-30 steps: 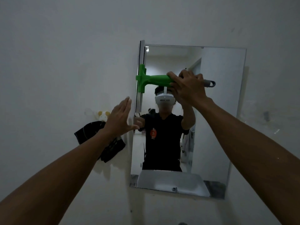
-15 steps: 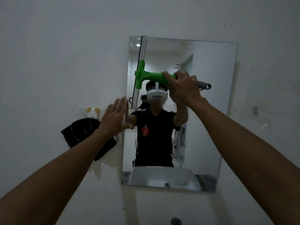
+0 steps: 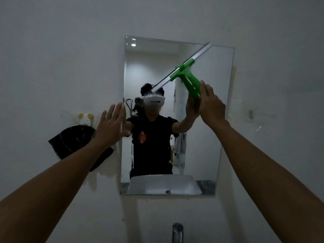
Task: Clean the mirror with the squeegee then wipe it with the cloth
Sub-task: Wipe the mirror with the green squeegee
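- Rectangular frameless mirror [image 3: 201, 155] fixed on a pale wall [image 3: 52, 50], taller than wide, seen slightly from below.
- Green-handled squeegee [image 3: 185, 71] held against the upper right part of the glass, tilted: blade running from the top right, near the upper edge of the mirror, down to the left toward the middle of the glass.
- Blade strip pale and long, clamped in a green crosspiece; green handle pointing down and to the right from it.
- Right hand [image 3: 211, 104] closed around the lower end of the handle, fingers wrapped, back of the hand toward the camera; end of the handle hidden inside the grip.
- Left hand [image 3: 111, 126] flat and open, fingers straight and together, holding nothing, placed at the left edge of the mirror about halfway up; impossible to tell whether the palm touches the wall or the glass.
- Black cloth [image 3: 73, 142] hanging on the wall left of the mirror, just beside the left wrist and partly covered by the forearm, well apart from the squeegee.
- Small white hook with two yellow knobs [image 3: 85, 118] on the wall directly above the cloth.
- In the glass: reflection of a person in a black shirt wearing a white headset, and below it a white sink.
- Chrome tap [image 3: 177, 232] at the bottom edge of the view, under the mirror, only its top visible.
- Both forearms bare, reaching up from the lower corners.
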